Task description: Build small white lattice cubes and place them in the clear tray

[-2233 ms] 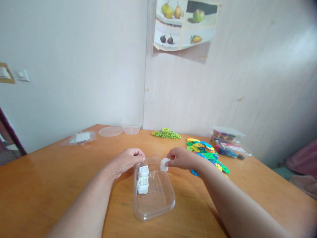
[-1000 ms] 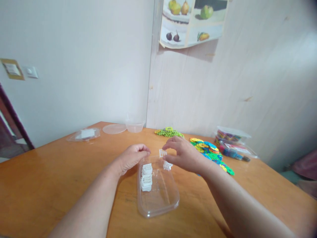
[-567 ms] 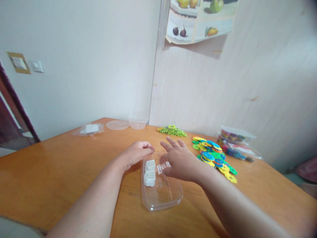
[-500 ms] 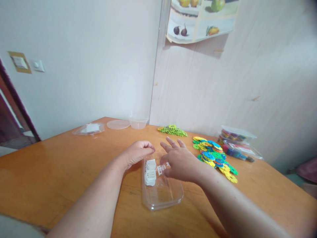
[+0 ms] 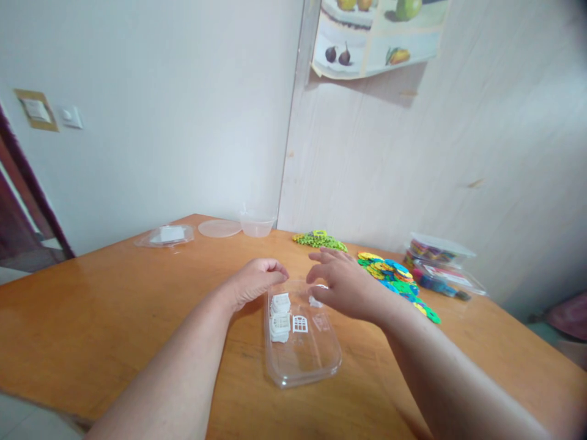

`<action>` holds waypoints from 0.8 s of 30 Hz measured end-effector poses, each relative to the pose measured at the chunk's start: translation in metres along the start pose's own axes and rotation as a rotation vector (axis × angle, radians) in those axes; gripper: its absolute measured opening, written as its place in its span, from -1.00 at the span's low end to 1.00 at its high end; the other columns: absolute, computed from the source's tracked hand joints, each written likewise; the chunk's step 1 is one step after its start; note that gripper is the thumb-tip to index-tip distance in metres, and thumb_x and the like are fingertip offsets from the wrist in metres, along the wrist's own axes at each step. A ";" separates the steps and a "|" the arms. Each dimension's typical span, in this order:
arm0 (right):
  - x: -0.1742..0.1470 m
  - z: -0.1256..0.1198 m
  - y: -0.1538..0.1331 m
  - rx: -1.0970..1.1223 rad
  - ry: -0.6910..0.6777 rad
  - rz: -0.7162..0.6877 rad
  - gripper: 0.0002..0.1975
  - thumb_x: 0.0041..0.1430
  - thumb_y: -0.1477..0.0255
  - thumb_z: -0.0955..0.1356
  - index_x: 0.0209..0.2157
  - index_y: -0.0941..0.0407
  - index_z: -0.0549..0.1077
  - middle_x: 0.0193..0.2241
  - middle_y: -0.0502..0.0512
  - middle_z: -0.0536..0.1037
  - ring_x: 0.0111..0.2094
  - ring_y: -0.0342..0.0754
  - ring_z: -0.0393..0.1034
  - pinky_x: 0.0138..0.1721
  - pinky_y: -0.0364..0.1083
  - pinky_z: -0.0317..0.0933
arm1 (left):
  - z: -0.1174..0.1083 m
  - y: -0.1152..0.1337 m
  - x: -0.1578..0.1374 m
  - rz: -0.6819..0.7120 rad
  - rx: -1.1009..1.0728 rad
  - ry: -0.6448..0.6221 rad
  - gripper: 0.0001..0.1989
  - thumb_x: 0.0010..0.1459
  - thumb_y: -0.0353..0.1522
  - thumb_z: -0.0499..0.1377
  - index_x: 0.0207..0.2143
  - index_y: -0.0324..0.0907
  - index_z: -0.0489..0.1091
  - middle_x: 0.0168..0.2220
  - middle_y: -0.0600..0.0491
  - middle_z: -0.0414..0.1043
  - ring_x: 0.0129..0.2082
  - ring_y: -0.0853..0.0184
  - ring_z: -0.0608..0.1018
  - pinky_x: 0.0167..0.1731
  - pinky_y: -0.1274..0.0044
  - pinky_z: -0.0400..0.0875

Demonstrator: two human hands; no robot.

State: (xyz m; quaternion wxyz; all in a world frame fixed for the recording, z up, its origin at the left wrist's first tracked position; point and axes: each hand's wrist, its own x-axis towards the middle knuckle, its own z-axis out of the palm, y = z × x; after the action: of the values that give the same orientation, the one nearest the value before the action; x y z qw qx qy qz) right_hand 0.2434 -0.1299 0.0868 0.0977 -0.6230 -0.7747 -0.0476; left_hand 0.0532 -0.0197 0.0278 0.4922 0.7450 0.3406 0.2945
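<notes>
**Hands poised over clear tray of white window pieces**

Seen from above the wooden table: a clear, shallow, rounded-rectangle plastic tray, long axis running from 12 to 6 o'clock, nearer end toward the wearer. Inside, at the far end, two white lattice blocks stacked along the tray's left wall, a small white arched window piece lying flat just beside them at 3 o'clock, and another pale piece beyond that, too faint to make out.

Right hand hovering over the tray's far right corner, fingers loosely spread and slightly curled, clamped on nothing; arched window piece lying at roughly 7 o'clock from those fingertips, close but apart. Left hand curled into a loose fist at the tray's far left corner, fingers together; contact with the rim impossible to tell. Right hand the nearer of the two to the loose pieces.

At 1 o'clock, well apart, a scatter of multicoloured plastic discs.
</notes>
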 end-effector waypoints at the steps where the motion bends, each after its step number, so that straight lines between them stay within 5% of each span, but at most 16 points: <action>1: 0.001 -0.001 0.007 0.011 0.032 0.026 -0.79 0.16 0.35 0.32 -0.24 0.03 0.58 0.10 0.13 0.41 0.18 0.15 0.16 0.17 0.14 -0.01 | 0.000 0.000 0.000 -0.005 -0.004 0.001 -0.76 -0.06 -0.27 0.19 -0.34 -0.21 0.48 -0.36 0.02 0.52 -0.34 0.26 0.49 -0.31 0.48 0.32; 6: 0.007 0.010 0.043 0.036 -0.016 0.140 -0.79 0.12 0.36 0.33 -0.26 0.06 0.58 -0.18 0.15 0.54 -0.06 0.08 0.34 0.01 0.00 0.14 | 0.000 0.002 0.000 -0.020 0.018 0.004 -0.76 -0.07 -0.26 0.19 -0.35 -0.21 0.48 -0.38 0.04 0.51 -0.37 0.27 0.48 -0.33 0.49 0.30; 14: 0.009 0.039 0.063 0.050 -0.147 0.164 -0.59 0.03 0.17 0.39 -0.09 0.04 0.55 -0.12 0.15 0.51 -0.07 0.09 0.36 -0.04 -0.03 0.15 | -0.001 0.003 -0.002 -0.028 0.016 -0.012 -0.75 -0.06 -0.25 0.19 -0.34 -0.21 0.49 -0.39 0.04 0.52 -0.40 0.30 0.48 -0.35 0.49 0.29; 24: 0.011 0.039 0.061 0.057 -0.153 0.184 -0.66 0.03 0.21 0.40 -0.16 0.03 0.57 -0.18 0.13 0.54 -0.15 0.06 0.40 -0.14 -0.06 0.18 | -0.001 0.001 -0.001 -0.028 0.028 -0.003 -0.74 -0.05 -0.24 0.18 -0.33 -0.21 0.48 -0.37 0.03 0.51 -0.38 0.28 0.47 -0.33 0.48 0.29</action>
State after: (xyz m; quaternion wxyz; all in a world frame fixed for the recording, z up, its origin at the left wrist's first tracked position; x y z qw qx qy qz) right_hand 0.2970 -0.0986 0.0479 0.0600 -0.6903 -0.7203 0.0313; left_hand 0.0523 -0.0202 0.0286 0.4862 0.7474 0.3544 0.2818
